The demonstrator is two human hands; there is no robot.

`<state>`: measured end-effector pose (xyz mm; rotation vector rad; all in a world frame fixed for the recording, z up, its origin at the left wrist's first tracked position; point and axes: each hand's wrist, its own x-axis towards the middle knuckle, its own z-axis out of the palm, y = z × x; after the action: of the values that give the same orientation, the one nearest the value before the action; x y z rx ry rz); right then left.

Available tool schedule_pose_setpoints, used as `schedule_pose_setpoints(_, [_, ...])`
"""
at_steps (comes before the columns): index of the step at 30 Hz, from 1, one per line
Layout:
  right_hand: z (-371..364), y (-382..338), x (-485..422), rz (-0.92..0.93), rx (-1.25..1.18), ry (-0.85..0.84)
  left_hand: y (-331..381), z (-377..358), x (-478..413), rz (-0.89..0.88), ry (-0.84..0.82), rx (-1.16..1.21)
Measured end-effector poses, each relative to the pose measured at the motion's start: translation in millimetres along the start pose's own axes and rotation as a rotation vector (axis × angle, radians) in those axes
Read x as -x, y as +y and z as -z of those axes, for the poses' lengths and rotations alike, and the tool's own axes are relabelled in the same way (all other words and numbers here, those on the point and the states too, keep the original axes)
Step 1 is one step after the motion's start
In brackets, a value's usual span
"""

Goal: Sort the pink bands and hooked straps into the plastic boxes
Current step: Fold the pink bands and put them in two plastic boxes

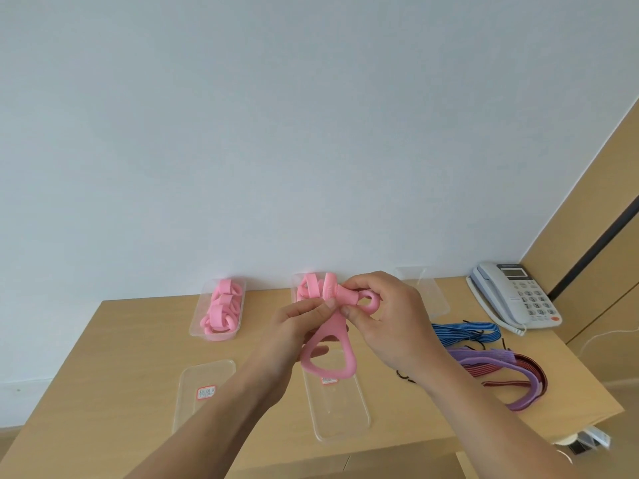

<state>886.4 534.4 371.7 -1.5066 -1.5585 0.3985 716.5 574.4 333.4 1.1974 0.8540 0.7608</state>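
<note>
Both forearms reach forward, left hand [296, 321] and right hand [383, 314] raised together, fingertips pinched closed.

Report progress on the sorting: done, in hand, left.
Done: the far left box is full of pink bands, and the far middle box holds several. In hand: both the left hand and right hand grip one pink band, folding it above the table. Left: the hooked straps lie loose on the right; the far right box looks empty.
</note>
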Motion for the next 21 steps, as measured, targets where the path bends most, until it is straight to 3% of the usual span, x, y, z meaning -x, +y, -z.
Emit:
schedule_pose_setpoints(9, [-5.4, -1.3, 2.9, 0.094, 0.021, 0.038, -1.9, -3.9, -0.4, 0.057, -0.2, 0.219])
schedule_pose_setpoints(16, [-12.6, 6.1, 7.0, 0.22, 0.1, 0.052, 1.4, -2.7, -0.5, 0.078, -0.24, 0.273])
schedule_pose_setpoints(21, [-12.4, 9.3, 7.2, 0.205, 0.095, 0.036, 5.5, -3.4, -1.5, 0.1, -0.223, 0.335])
